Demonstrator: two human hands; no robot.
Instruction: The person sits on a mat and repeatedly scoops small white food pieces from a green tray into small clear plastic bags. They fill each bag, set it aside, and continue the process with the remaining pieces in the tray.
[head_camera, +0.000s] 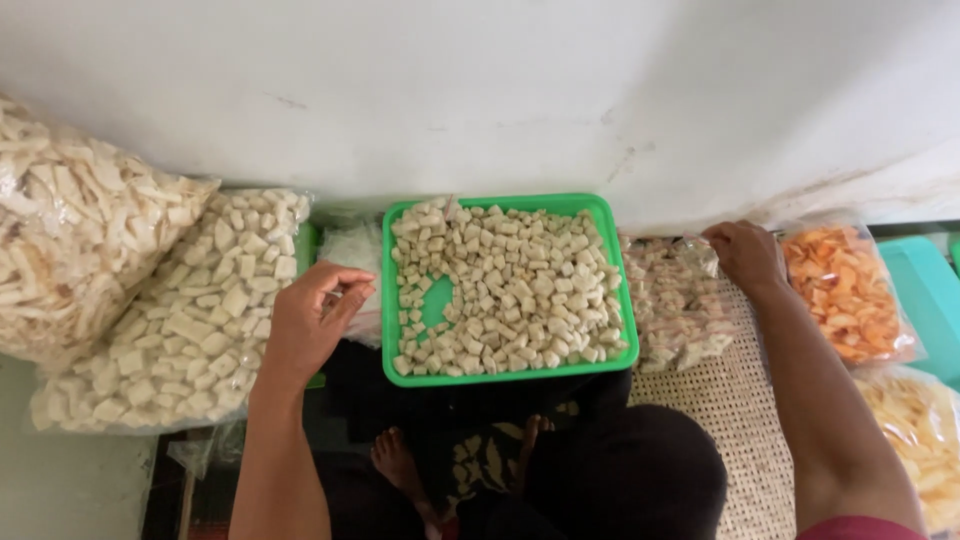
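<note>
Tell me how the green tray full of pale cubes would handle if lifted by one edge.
The green tray looks like thin plastic, so it may flex. Its rim is low and the pale cubes lie loose, so tilting would probably send them sliding toward the low side, perhaps over it. The cubes look dry and light, so the load is probably modest.

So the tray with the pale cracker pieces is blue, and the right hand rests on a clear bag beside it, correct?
Not quite: the tray is green, not blue, as the head view shows. The rest holds: it carries pale cracker pieces, and the right hand rests on a clear bag beside it.
</note>
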